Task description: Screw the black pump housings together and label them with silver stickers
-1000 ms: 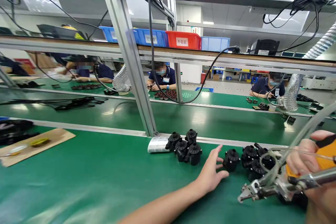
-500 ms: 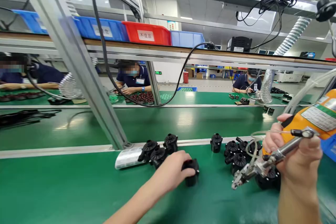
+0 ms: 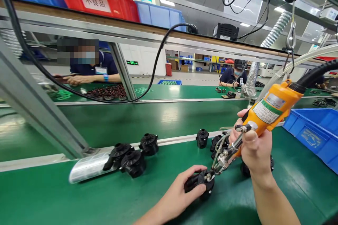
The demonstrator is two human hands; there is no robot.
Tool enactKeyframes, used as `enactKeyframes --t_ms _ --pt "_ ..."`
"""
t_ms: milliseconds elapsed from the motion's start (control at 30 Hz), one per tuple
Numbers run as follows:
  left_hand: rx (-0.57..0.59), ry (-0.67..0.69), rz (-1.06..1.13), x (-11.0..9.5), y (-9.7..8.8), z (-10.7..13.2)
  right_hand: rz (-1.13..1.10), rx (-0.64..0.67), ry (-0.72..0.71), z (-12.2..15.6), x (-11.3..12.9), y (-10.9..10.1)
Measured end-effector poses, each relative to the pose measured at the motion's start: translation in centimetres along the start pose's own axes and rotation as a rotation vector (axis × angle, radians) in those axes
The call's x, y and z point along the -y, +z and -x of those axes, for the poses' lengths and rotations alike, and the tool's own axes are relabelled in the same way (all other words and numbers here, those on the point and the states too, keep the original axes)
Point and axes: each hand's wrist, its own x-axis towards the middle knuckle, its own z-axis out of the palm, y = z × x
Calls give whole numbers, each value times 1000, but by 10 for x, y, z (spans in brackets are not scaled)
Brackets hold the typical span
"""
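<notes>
Low on the green bench, my left hand point(image 3: 185, 191) is wrapped round a black plastic pump housing point(image 3: 202, 184). My right hand point(image 3: 253, 146) grips an orange power screwdriver point(image 3: 271, 107), held at a slant with its tip down to the left. That metal tip meets the top of the held housing; whether a screw is under it I cannot tell. More black housings point(image 3: 133, 163) stand to the left beside a clear plastic roll point(image 3: 91, 168). One upright housing point(image 3: 202, 138) is behind the held one, and others are partly hidden behind the screwdriver.
A blue bin point(image 3: 314, 133) stands on the right. Above runs a shelf with a red bin point(image 3: 97, 0) and blue bins. A black cable point(image 3: 155, 66) loops down from it. The screwdriver hangs from a hook point(image 3: 291, 38). Co-workers sit across the bench.
The screwdriver has come left and down, so its tip now meets the housing in my left hand. The view has turned to the right, showing the blue bin more fully.
</notes>
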Motion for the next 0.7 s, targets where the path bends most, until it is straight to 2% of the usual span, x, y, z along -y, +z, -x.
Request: enactKeyframes --t_ms 233,400,533,700 --pt "11 -9 42 -4 1 -2 38 15 -4 -1 -9 13" --pt "34 19 85 -5 2 -5 225 34 -59 2 -14 29" --pt "35 21 100 -4 2 -6 329 42 -72 3 -15 33" --pt "19 40 111 -1 5 -4 276 65 -15 2 -19 35"
